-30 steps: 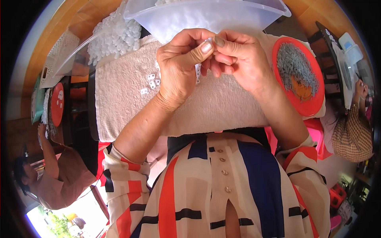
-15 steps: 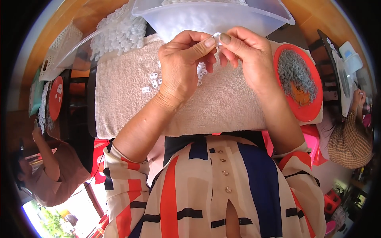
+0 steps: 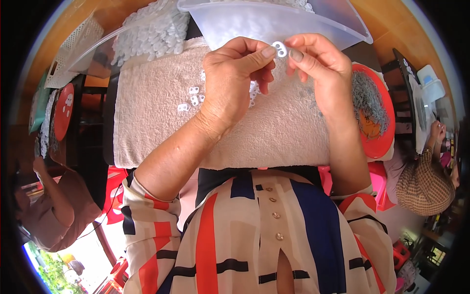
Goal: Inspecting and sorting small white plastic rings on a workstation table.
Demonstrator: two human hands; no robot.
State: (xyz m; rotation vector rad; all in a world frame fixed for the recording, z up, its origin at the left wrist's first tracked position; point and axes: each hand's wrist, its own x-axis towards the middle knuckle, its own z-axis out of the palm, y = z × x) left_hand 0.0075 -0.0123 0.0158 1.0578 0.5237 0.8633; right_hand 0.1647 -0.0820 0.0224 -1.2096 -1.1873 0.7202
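Single head-worn fisheye, looks steeply down, close over the towel-covered desk (image 3: 156,122); forearms enter from 6 o'clock, bin (image 3: 254,22) at 12.

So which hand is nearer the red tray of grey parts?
Right. The right hand is just beside the red tray; the left hand sits farther left, over the towel.

We cannot make out the shape of the small white piece (image 3: 280,48) pinched between our left hand (image 3: 234,81) and right hand (image 3: 320,68). Above them, the clear plastic tub (image 3: 274,22) is cut off by the top edge.
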